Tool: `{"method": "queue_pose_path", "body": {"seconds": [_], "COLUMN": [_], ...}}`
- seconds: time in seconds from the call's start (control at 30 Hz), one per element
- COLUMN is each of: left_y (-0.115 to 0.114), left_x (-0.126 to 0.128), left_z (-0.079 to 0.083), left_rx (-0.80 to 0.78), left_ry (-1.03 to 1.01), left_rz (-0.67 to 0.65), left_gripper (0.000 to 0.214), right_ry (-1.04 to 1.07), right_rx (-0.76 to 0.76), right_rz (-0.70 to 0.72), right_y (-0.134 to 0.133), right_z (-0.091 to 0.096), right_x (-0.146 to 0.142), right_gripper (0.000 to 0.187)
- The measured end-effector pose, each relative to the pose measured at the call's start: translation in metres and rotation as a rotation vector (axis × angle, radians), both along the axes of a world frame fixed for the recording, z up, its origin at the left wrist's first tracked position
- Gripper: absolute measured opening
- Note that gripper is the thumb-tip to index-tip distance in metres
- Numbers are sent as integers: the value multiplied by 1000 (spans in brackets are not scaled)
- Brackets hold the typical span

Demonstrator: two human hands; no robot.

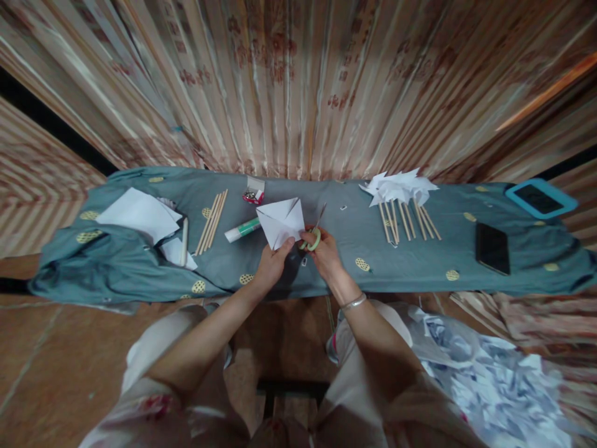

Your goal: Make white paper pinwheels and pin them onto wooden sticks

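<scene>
My left hand (274,260) pinches the lower edge of a white paper square (280,219), which has slits running in from its corners. My right hand (325,252) is closed around a pair of scissors (313,239) with pale green handles, the blades pointing up and away from me. The fingers of that hand come close to the paper's right side; whether they touch it is hard to tell. Left of the paper lies a green and white glue stick (242,230). Behind it stands a small open red box (253,195) holding tiny metallic pieces.
Several wooden sticks (211,223) and white paper sheets (138,214) lie to the left, beside a white pen-like object (185,241). Finished paper pinwheels (400,188) on sticks, a black phone (492,248) and a blue-framed tablet (541,198) lie right. A bag of paper pieces (504,379) sits below.
</scene>
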State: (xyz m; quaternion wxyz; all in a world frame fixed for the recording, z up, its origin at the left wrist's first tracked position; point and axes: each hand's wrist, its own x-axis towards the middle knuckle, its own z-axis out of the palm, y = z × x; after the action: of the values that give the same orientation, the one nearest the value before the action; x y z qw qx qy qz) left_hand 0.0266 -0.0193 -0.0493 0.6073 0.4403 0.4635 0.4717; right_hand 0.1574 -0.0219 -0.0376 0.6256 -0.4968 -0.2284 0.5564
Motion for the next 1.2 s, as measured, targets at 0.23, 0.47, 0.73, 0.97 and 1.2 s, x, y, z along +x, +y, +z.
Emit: {"method": "queue_pose_path", "body": {"seconds": [0.23, 0.47, 0.73, 0.97, 1.2], "left_y": [7, 8, 12, 22, 26], "left_x": [-4, -9, -14, -25, -40], "left_z": [18, 25, 19, 32, 46], "left_rx": [-6, 22, 86, -69, -130], "left_ry": [-82, -120, 18, -200, -293], "left_rz": [86, 49, 109, 206, 208], "left_gripper": [62, 63, 51, 33, 19], "right_ry": [64, 96, 27, -84, -215], "right_rx": [-28, -69, -56, -51, -28], "right_rz": [27, 123, 189, 325, 599], "right_y": [-1, -3, -4, -13, -28], "right_z": [4, 2, 8, 12, 14], "right_x": [-5, -13, -21, -17, -6], "right_gripper": [39, 30, 35, 50, 51]}}
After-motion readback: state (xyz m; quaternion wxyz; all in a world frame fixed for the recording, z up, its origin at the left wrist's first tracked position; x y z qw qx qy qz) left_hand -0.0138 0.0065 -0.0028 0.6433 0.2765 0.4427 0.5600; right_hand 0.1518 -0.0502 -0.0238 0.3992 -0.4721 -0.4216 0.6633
